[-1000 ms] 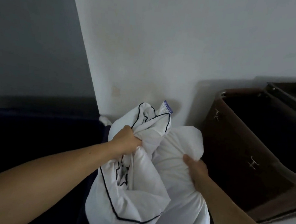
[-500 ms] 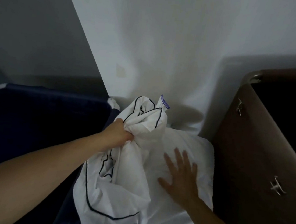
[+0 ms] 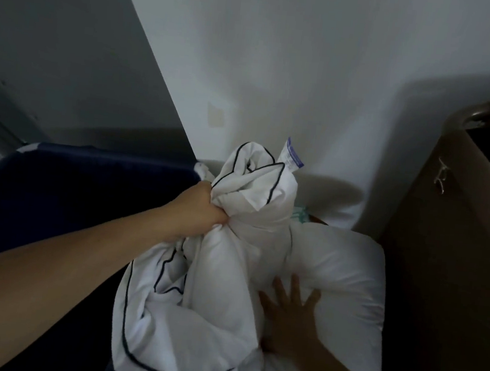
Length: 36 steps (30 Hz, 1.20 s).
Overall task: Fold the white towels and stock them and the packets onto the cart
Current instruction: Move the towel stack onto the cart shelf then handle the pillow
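We see the left hand (image 3: 205,208) at mid-frame, grip clamped tight on a bunched neck of the white cloth (image 3: 192,331), fingers curled into the fabric, forearm coming in from the near left. The cloth has thin dark piping along its edges and hangs crumpled from the fist down to the near edge of the frame. Above the fist a gathered top sticks up, and a small white label (image 3: 291,157) with a blue edge pokes out at its far end. The right hand (image 3: 290,320) lies flat, grip apart, fingers spread, palm pressing on the white pillow (image 3: 343,274) just right of the hanging cloth. The pillow is plump, touches the cloth on its left side, and lies against the brown cart (image 3: 448,252) on the right. A metal clip (image 3: 440,175) sits on the cart's side wall. Left of the cloth is a dark blue bin (image 3: 86,186), inside too dark to read. A bit of pale green stuff (image 3: 301,217) shows behind the cloth; we cannot tell what it is. White wall (image 3: 280,68) on the far side.
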Motion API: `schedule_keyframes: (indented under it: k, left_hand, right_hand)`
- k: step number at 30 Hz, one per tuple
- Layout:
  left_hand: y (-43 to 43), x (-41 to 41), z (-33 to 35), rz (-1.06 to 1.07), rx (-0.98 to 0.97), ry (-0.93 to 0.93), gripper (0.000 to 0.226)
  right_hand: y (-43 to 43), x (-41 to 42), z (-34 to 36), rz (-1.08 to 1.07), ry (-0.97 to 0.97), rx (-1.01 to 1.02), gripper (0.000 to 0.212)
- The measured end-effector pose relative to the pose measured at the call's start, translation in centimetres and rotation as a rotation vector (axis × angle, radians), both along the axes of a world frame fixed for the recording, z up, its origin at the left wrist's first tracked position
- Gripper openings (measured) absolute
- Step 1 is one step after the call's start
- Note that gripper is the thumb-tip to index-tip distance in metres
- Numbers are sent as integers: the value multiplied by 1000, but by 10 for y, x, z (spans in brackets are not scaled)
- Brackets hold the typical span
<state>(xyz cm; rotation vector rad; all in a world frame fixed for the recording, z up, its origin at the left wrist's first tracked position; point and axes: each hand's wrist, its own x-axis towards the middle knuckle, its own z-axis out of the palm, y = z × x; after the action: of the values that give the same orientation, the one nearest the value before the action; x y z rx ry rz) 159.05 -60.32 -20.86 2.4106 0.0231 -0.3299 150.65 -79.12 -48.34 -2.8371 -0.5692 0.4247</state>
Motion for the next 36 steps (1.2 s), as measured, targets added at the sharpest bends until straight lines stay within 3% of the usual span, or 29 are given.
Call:
schedule_keyframes:
  k: [3, 7, 10, 12, 16, 19, 22, 24, 27, 29, 32, 36]
  left_hand:
    - [-1, -2, 6, -7, -6, -24, 52]
    - [4, -9, -2, 15, -29, -30, 47]
    - [9, -11, -12, 29, -27, -5, 33]
    - [15, -14, -20, 43, -30, 8, 22]
    - [15, -15, -23, 77, -47, 24, 24]
    - [3, -10, -17, 68, -45, -17, 40]
    - [-1, -8, -22, 85, -38, -12, 35]
    - [-5, -10, -28, 110, -8, 20, 23]
    - [-21, -13, -27, 114, 49, 90, 48]
    - [-37, -15, -27, 91, 71, 102, 43]
    - [-68, -15, -27, 21, 115, 136, 41]
    - [-114, -19, -43, -66, 165, 194, 63]
  right_hand:
    - [-25, 21, 20, 92, -77, -55, 92]
    - [-36, 51, 39, 72, -95, 4, 130]
    - [-19, 79, 44, 134, -101, -46, 134]
    - [-8, 98, 47, 156, -93, -119, 135]
    - [10, 105, 40, 75, -15, -207, 135]
    - [20, 101, 39, -9, 28, -247, 125]
    - [22, 99, 44, 24, 39, -241, 120]
    - [9, 97, 49, 59, 40, -146, 116]
    - [-30, 84, 68, -1, 34, -36, 104]
    - [-56, 69, 84, -127, 63, 36, 91]
    - [-88, 41, 103, -402, 126, 381, 76]
    - [-115, 8, 133, -643, 235, 727, 56]
